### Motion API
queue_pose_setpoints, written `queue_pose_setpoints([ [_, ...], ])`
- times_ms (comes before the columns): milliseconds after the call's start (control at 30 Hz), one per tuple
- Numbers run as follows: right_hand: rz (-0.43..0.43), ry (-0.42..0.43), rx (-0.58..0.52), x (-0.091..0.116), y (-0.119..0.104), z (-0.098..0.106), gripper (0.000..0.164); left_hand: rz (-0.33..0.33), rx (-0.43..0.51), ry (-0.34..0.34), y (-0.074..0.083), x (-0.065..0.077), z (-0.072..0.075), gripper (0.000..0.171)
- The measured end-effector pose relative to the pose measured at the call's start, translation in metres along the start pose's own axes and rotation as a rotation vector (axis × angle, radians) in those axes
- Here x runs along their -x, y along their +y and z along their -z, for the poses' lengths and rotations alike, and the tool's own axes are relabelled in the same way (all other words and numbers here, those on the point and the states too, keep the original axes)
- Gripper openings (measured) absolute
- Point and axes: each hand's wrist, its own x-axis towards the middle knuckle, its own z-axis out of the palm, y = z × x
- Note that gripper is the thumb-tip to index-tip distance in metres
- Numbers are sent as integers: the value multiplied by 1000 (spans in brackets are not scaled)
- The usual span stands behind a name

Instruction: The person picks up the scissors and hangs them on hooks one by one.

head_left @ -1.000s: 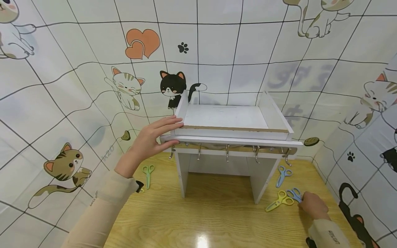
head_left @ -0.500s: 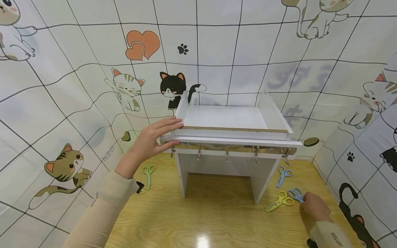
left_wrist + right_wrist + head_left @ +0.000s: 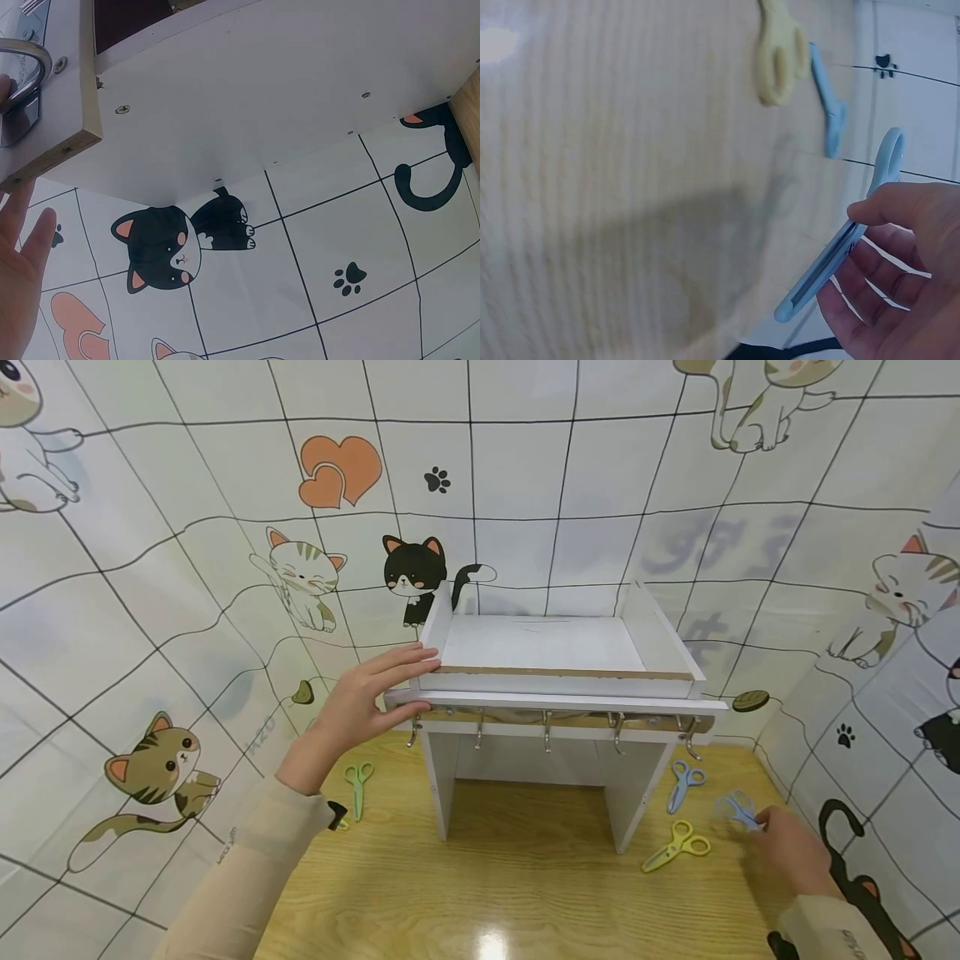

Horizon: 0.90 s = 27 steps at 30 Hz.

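Observation:
My right hand [image 3: 797,852] pinches a pair of light blue scissors [image 3: 742,811] by the blade part, thumb against fingers. In the right wrist view the scissors [image 3: 832,255] are tilted, raised above the table with a shadow below. My left hand [image 3: 367,700] rests on the left end of a white shelf unit [image 3: 562,702], its fingers extended along the tray-like top and the thumb by the front edge. On the table right of the unit lie yellow scissors [image 3: 677,847] and a second blue pair [image 3: 686,785]. Green scissors [image 3: 358,790] lie to its left.
Several metal hooks [image 3: 547,732] hang along the shelf's front board. The unit stands on a wood-grain table [image 3: 510,885], with white sheeting [image 3: 517,468] printed with cats and grid lines around it. Something yellow [image 3: 342,823] is partly hidden behind my left sleeve.
My right hand has moved right with the light blue scissors, lifting them away from the yellow pair. The left hand stays at the shelf's left end.

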Motion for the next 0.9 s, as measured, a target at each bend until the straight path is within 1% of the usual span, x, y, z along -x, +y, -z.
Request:
queue_pose_setpoints([
  [200, 89, 100, -13, 15, -13, 23, 42, 7, 4, -2, 1, 0, 2, 59],
  [367, 170, 262, -52, 20, -19, 33, 37, 7, 3, -1, 1, 1, 1, 59],
  [433, 193, 330, -64, 22, -22, 37, 35, 8, 2, -2, 1, 1, 1, 59],
  [500, 203, 378, -70, 24, -26, 42, 33, 8, 2, -1, 2, 1, 1, 59],
  [600, 208, 424, -65, 28, -34, 50, 33, 8, 0, 0, 2, 0, 1, 59],
  [733, 205, 452, -56, 34, -44, 60, 34, 11, -6, -2, 2, 0, 1, 59],
  [833, 229, 489, -60, 40, -52, 69, 33, 9, -4, -1, 2, 0, 1, 59],
  [900, 255, 531, -66, 45, -57, 74, 32, 6, 0, 1, 2, 0, 0, 59],
])
